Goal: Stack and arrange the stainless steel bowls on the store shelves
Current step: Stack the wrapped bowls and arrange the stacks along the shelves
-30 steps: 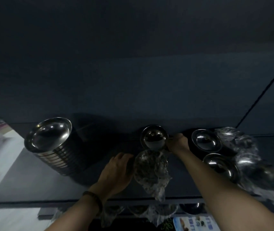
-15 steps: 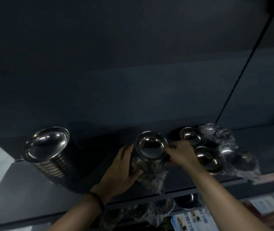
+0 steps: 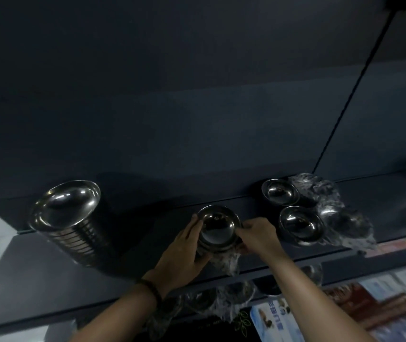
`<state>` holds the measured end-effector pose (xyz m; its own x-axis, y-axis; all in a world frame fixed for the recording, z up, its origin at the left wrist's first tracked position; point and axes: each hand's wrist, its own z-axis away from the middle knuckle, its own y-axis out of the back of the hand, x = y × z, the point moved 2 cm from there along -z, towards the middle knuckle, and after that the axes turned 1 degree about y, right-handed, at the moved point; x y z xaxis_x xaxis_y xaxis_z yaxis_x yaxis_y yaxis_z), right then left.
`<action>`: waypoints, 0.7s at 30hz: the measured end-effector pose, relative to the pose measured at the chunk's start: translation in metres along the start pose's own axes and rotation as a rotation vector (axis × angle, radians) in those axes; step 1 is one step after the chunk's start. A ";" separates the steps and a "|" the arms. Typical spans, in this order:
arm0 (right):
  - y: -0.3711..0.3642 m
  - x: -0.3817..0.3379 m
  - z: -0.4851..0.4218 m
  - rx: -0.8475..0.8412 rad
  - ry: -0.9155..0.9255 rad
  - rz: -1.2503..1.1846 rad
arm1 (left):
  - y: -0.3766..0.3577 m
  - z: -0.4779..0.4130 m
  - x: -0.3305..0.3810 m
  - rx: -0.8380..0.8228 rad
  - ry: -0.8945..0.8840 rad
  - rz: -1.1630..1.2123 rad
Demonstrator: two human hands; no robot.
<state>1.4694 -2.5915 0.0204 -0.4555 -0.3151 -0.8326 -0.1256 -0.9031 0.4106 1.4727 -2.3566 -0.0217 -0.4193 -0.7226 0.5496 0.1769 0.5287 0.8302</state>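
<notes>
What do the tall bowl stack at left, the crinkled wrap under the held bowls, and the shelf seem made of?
Tall bowl stack: polished metal, likely stainless steel; mirror-bright highlights, ridged rims. Crinkled wrap under the held bowls: probably thin clear plastic film; wrinkled, glinting. Shelf: dark and matte, perhaps painted metal or laminate; too dim to tell.

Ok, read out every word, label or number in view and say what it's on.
No text can be read here.
On the blue-and-white package: blue characters down one edge, too blurred to read.
On the red packages: white labels, print too small and blurred.
On the black package: a green leaf drawing and faint print, unreadable.
On the small bowl stack: no marks show.
</notes>
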 end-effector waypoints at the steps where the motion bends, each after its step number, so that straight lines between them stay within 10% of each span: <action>1: 0.000 0.000 0.000 -0.005 -0.004 0.001 | -0.001 0.000 0.003 0.002 0.012 0.026; 21: 0.015 0.025 -0.026 -0.135 0.187 0.115 | 0.000 -0.013 0.031 0.184 0.220 0.019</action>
<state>1.4794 -2.6210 -0.0037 -0.2875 -0.4551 -0.8428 0.0417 -0.8850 0.4637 1.4719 -2.3847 -0.0033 -0.2104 -0.7804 0.5888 0.0100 0.6006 0.7995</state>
